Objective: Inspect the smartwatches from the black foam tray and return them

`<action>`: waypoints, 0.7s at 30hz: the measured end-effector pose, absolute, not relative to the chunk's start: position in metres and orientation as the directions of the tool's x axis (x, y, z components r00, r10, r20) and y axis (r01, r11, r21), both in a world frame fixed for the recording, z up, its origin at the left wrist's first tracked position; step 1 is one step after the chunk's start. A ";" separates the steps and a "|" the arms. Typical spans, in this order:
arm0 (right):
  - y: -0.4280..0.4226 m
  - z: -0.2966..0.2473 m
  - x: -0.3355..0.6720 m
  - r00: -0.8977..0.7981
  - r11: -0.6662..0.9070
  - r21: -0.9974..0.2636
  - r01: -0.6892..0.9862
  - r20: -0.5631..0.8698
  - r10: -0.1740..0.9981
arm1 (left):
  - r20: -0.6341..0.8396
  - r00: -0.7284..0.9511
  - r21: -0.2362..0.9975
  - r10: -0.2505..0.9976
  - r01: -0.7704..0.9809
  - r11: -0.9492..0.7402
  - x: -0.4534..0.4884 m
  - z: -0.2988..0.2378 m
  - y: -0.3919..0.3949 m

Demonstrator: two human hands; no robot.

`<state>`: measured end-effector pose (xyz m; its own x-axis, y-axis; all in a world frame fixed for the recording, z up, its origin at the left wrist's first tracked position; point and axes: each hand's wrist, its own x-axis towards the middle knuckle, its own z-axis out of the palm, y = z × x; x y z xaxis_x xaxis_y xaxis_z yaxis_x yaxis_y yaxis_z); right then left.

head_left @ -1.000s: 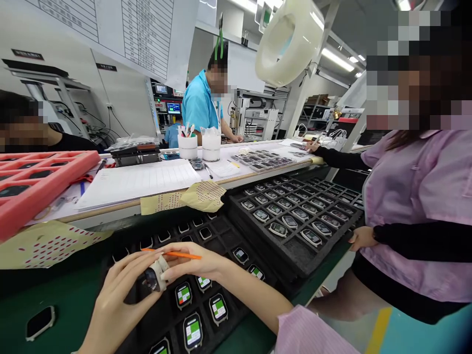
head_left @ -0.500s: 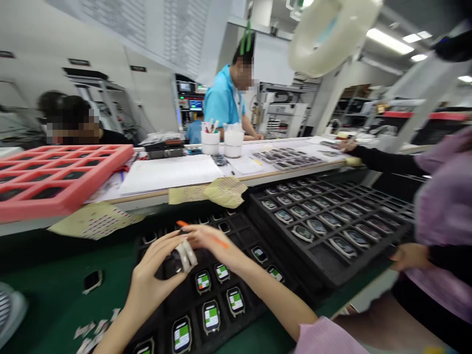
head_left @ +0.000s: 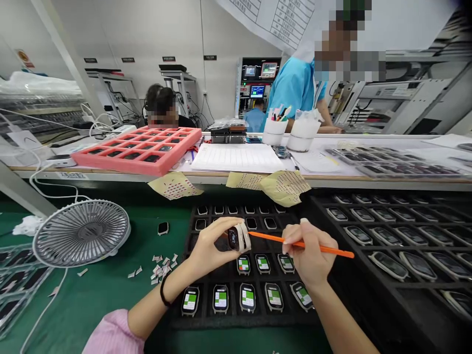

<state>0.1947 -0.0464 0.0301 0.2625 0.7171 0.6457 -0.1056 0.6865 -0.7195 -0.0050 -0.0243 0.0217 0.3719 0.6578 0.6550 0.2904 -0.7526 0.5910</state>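
- In the lower middle of the frame, the left hand (head_left: 212,244) holds a smartwatch body (head_left: 233,239) up above a black foam tray (head_left: 243,320), pinched between thumb and fingers, its dark glass showing beside the thumb.
- Pale strips of film (head_left: 245,237) wrap the case edge; they seem thin and papery, though the fingers partly hide them, so this is a fair guess.
- The watch should feel light but stiff, with glossy glass that could slip and scratch; the case edges look like the safest place to take hold, with fingers off the screen.
- The left hand's grip is closed and firm-looking, the wrist angled in from the lower left, with a black wristband (head_left: 162,291) and a pink sleeve (head_left: 112,334) behind it.
- The right hand (head_left: 311,253) comes in from the bottom edge, its fingers closed on a thin orange stylus (head_left: 317,246), whose near end sits just beside the watch.
- The stylus looks light and rigid, easiest to steer when pinched near its middle, as it is here.
- More watches (head_left: 248,298) lie in the tray's recesses below both hands.
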 end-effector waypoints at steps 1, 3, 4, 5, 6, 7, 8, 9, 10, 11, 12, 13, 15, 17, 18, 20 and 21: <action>-0.046 0.029 0.195 0.267 0.688 -0.722 -0.080 0.649 0.712 | 0.655 0.373 0.589 0.657 0.293 -0.753 -0.005 0.022 -0.024; -0.044 0.028 0.197 0.258 0.691 -0.721 -0.051 0.658 0.707 | 0.659 0.372 0.582 0.654 0.299 -0.756 -0.005 0.023 -0.024; -0.044 0.027 0.197 0.250 0.693 -0.719 -0.047 0.664 0.705 | 0.660 0.370 0.579 0.653 0.302 -0.757 -0.005 0.023 -0.024; -0.044 0.027 0.197 0.243 0.696 -0.717 -0.045 0.668 0.704 | 0.662 0.369 0.577 0.653 0.305 -0.758 -0.005 0.023 -0.024; -0.045 0.027 0.197 0.238 0.698 -0.715 -0.041 0.672 0.702 | 0.662 0.370 0.575 0.651 0.307 -0.759 -0.005 0.023 -0.024; -0.045 0.026 0.197 0.237 0.701 -0.713 -0.032 0.676 0.698 | 0.664 0.372 0.572 0.649 0.307 -0.761 -0.005 0.023 -0.024; -0.046 0.026 0.197 0.237 0.703 -0.711 -0.016 0.681 0.693 | 0.665 0.373 0.569 0.647 0.308 -0.763 -0.005 0.022 -0.024; -0.046 0.027 0.197 0.236 0.706 -0.708 0.006 0.687 0.687 | 0.667 0.375 0.566 0.644 0.308 -0.765 -0.005 0.022 -0.024; -0.047 0.027 0.197 0.232 0.709 -0.704 0.033 0.696 0.680 | 0.669 0.377 0.562 0.641 0.308 -0.768 -0.005 0.021 -0.024; -0.047 0.027 0.196 0.227 0.714 -0.697 0.063 0.707 0.670 | 0.671 0.377 0.559 0.638 0.308 -0.770 -0.004 0.020 -0.023; -0.048 0.027 0.196 0.222 0.720 -0.689 0.089 0.718 0.660 | 0.675 0.375 0.555 0.635 0.309 -0.772 -0.004 0.019 -0.023; -0.048 0.027 0.196 0.216 0.726 -0.679 0.110 0.729 0.649 | 0.678 0.372 0.554 0.634 0.310 -0.773 -0.004 0.018 -0.023; -0.048 0.027 0.196 0.207 0.737 -0.662 0.137 0.747 0.632 | 0.680 0.363 0.555 0.638 0.315 -0.770 -0.004 0.016 -0.023; -0.048 0.027 0.196 0.196 0.738 -0.658 0.151 0.751 0.630 | 0.678 0.357 0.557 0.642 0.320 -0.766 -0.004 0.016 -0.023; -0.047 0.027 0.196 0.193 0.735 -0.660 0.151 0.749 0.633 | 0.676 0.358 0.559 0.645 0.321 -0.764 -0.004 0.017 -0.023; -0.047 0.027 0.196 0.196 0.732 -0.670 0.121 0.739 0.644 | 0.668 0.361 0.566 0.650 0.321 -0.760 -0.003 0.018 -0.023; -0.048 0.027 0.195 0.198 0.733 -0.674 0.095 0.734 0.649 | 0.665 0.364 0.568 0.651 0.319 -0.759 -0.003 0.019 -0.023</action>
